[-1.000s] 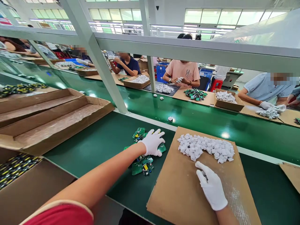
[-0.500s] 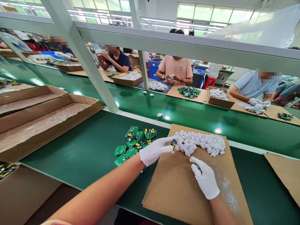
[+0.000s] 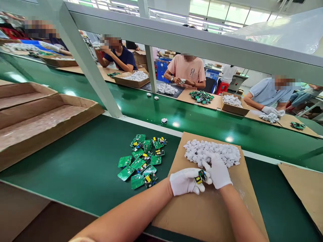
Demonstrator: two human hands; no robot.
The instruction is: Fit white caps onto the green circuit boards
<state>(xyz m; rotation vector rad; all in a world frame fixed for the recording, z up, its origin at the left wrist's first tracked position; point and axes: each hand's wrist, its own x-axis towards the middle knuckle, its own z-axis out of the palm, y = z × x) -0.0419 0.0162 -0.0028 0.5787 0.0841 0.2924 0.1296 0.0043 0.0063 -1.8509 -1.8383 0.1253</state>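
Observation:
My left hand (image 3: 186, 181), in a white glove, is closed on a small green circuit board (image 3: 201, 176) with a yellow part on it. It is above the cardboard sheet (image 3: 181, 215). Close beside it, my gloved right hand (image 3: 218, 171) reaches to the near edge of a heap of small white pieces (image 3: 222, 153). Its fingertips blend into the white heap, so whether they grip a piece is unclear. Left of the sheet, several green circuit boards (image 3: 137, 163) with yellow and black parts lie loosely on the green bench top.
Long cardboard trays (image 3: 50, 124) stand on the left. A pale metal frame (image 3: 88, 64) crosses above the bench. Beyond it runs a shiny green belt (image 3: 136, 101) with a few white pieces on it. Co-workers sit across it. Another cardboard sheet (image 3: 302, 191) lies at right.
My left hand has moved right and nearer to me with the circuit board, away from the loose boards. My right hand has gone forward to the white heap. The view has shifted slightly.

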